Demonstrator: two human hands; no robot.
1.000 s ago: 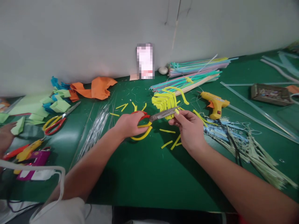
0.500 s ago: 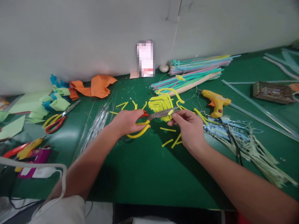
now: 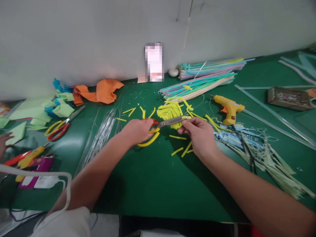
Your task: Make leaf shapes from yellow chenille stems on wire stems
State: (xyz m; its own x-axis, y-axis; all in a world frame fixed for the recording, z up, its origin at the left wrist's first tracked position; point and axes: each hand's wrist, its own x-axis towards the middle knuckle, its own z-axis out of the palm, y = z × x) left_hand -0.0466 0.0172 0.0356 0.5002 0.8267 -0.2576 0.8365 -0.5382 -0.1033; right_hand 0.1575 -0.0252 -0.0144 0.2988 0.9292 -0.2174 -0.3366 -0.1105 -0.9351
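My left hand (image 3: pixel 141 131) is closed round the red and yellow handles of a pair of scissors (image 3: pixel 170 122). The blades point right and look nearly together, their tips at my right hand. My right hand (image 3: pixel 199 133) pinches a yellow pipe cleaner (image 3: pixel 186 117) between thumb and fingers, its short end lying at the blade tips. Behind the blades is a yellow folded pipe-cleaner shape (image 3: pixel 170 110) with many ribs, its lower edge by my right fingertips. Several short yellow cut pieces (image 3: pixel 177 151) lie on the table around the hands.
A yellow glue gun (image 3: pixel 228 107) lies to the right, near pipe-cleaner bundles (image 3: pixel 209 69) and tassels (image 3: pixel 269 161). At left are wires (image 3: pixel 101 135), a second pair of scissors (image 3: pixel 60 127) and paper scraps (image 3: pixel 64 108). A phone (image 3: pixel 154 62) leans on the wall. Another person's hand (image 3: pixel 4 141) shows far left.
The scissor blades have come closer together, and my left hand has shifted slightly right. The short yellow end now sits nearer the blade tips. Another person's hand has come in at the left edge.
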